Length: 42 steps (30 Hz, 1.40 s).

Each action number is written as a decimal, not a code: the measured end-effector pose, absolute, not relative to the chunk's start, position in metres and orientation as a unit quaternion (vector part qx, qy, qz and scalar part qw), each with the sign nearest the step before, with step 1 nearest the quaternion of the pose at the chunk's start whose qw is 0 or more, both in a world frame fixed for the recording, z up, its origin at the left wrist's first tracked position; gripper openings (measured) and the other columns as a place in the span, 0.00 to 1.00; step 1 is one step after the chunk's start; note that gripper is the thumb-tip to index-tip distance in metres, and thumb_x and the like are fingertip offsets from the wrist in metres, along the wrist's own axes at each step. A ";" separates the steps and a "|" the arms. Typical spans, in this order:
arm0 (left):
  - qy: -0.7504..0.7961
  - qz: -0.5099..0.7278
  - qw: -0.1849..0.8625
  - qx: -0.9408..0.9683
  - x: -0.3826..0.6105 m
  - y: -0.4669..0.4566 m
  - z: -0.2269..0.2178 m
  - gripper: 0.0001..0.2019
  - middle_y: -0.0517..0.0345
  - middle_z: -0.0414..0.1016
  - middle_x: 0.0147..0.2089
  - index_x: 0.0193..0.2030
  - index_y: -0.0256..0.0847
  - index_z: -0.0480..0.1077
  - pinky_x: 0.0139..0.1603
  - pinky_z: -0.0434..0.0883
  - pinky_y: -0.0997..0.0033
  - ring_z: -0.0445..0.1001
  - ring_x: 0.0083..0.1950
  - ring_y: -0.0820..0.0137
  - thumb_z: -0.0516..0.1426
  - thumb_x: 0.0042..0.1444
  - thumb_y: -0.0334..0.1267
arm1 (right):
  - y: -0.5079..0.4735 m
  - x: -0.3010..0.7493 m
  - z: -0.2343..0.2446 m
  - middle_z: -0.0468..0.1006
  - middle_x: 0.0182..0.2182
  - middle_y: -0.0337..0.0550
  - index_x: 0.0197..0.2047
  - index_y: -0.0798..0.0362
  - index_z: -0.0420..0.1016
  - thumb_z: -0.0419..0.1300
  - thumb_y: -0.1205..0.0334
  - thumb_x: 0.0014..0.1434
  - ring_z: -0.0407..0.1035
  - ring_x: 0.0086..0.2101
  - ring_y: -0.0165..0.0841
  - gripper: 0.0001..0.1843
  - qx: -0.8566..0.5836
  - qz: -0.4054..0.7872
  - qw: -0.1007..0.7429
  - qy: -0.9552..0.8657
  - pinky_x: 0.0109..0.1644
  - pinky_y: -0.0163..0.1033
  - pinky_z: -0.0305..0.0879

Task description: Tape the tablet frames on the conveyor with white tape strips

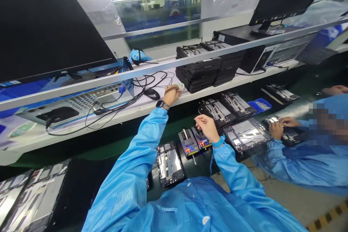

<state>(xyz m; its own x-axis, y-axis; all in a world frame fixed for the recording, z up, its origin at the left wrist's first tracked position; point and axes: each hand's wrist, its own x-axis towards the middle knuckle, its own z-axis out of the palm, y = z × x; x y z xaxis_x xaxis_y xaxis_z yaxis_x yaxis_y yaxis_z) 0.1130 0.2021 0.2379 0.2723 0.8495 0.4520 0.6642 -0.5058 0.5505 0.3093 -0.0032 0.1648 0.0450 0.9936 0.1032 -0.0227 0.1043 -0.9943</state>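
My left hand (171, 95), with a watch on the wrist, reaches to the shelf edge. Its fingers are closed on a white tape roll (179, 87) with a green label. My right hand (208, 127) hovers above two small devices with lit red digits, the left device (188, 142) and the right device (202, 138). Its fingers are curled together, and I cannot make out anything in them. In front of my body lies an opened tablet (170, 163) with its inner parts showing. A black mouse (151, 94) sits left of my left hand.
Stacked black tablet housings (202, 70) stand on the shelf, behind a metal rail (152, 69). More opened tablets (246, 134) and a blue tray of small parts (260, 105) are at right. A co-worker's hands (280, 127) work on another tablet. Cables (136, 96) cross the shelf.
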 end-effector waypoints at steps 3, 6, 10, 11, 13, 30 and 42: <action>0.445 0.495 0.243 0.706 0.089 0.174 0.249 0.12 0.50 0.79 0.39 0.37 0.38 0.78 0.52 0.69 0.58 0.74 0.41 0.62 0.63 0.60 0.46 | -0.012 0.320 0.168 0.74 0.26 0.39 0.40 0.51 0.76 0.65 0.42 0.62 0.68 0.25 0.31 0.19 -0.490 0.458 0.557 -0.491 0.30 0.38 0.67; 0.372 0.601 0.355 0.612 0.071 0.112 0.250 0.18 0.52 0.78 0.39 0.40 0.40 0.77 0.53 0.71 0.59 0.75 0.43 0.63 0.64 0.58 0.55 | -0.013 0.311 0.188 0.76 0.31 0.42 0.44 0.50 0.77 0.64 0.43 0.64 0.70 0.29 0.33 0.19 -0.474 0.444 0.573 -0.500 0.33 0.40 0.70; 0.293 0.647 0.471 0.523 0.059 0.029 0.220 0.23 0.57 0.69 0.33 0.34 0.45 0.71 0.58 0.74 0.51 0.71 0.36 0.67 0.64 0.55 0.64 | -0.006 0.291 0.224 0.77 0.51 0.51 0.59 0.47 0.72 0.66 0.46 0.63 0.73 0.46 0.39 0.25 -0.423 0.391 0.598 -0.557 0.48 0.44 0.73; 0.287 0.655 0.485 0.505 0.056 0.014 0.209 0.24 0.59 0.66 0.31 0.31 0.45 0.69 0.58 0.74 0.49 0.68 0.33 0.69 0.64 0.53 0.66 | -0.004 0.288 0.231 0.76 0.55 0.51 0.62 0.46 0.70 0.67 0.47 0.62 0.73 0.49 0.40 0.28 -0.400 0.398 0.585 -0.583 0.52 0.45 0.73; 0.292 0.658 0.502 0.479 0.049 -0.007 0.185 0.29 0.61 0.60 0.26 0.26 0.45 0.66 0.56 0.76 0.46 0.65 0.28 0.71 0.65 0.48 0.70 | -0.003 0.283 0.238 0.75 0.57 0.51 0.66 0.46 0.68 0.70 0.49 0.60 0.71 0.53 0.41 0.34 -0.343 0.438 0.528 -0.642 0.56 0.47 0.71; 0.390 0.596 0.641 0.287 0.048 -0.040 0.102 0.25 0.55 0.77 0.35 0.36 0.41 0.75 0.41 0.74 0.62 0.76 0.36 0.66 0.68 0.50 0.63 | -0.038 0.248 0.176 0.77 0.34 0.39 0.44 0.50 0.71 0.77 0.46 0.50 0.74 0.35 0.35 0.27 -0.227 0.711 0.343 -0.570 0.40 0.39 0.71; 0.459 0.510 0.696 0.211 0.078 -0.059 0.133 0.23 0.54 0.78 0.29 0.37 0.35 0.81 0.32 0.71 0.71 0.75 0.29 0.71 0.65 0.57 0.58 | -0.051 0.265 0.123 0.74 0.33 0.38 0.47 0.51 0.78 0.68 0.51 0.63 0.66 0.28 0.29 0.15 -0.327 0.533 0.306 -0.718 0.34 0.36 0.63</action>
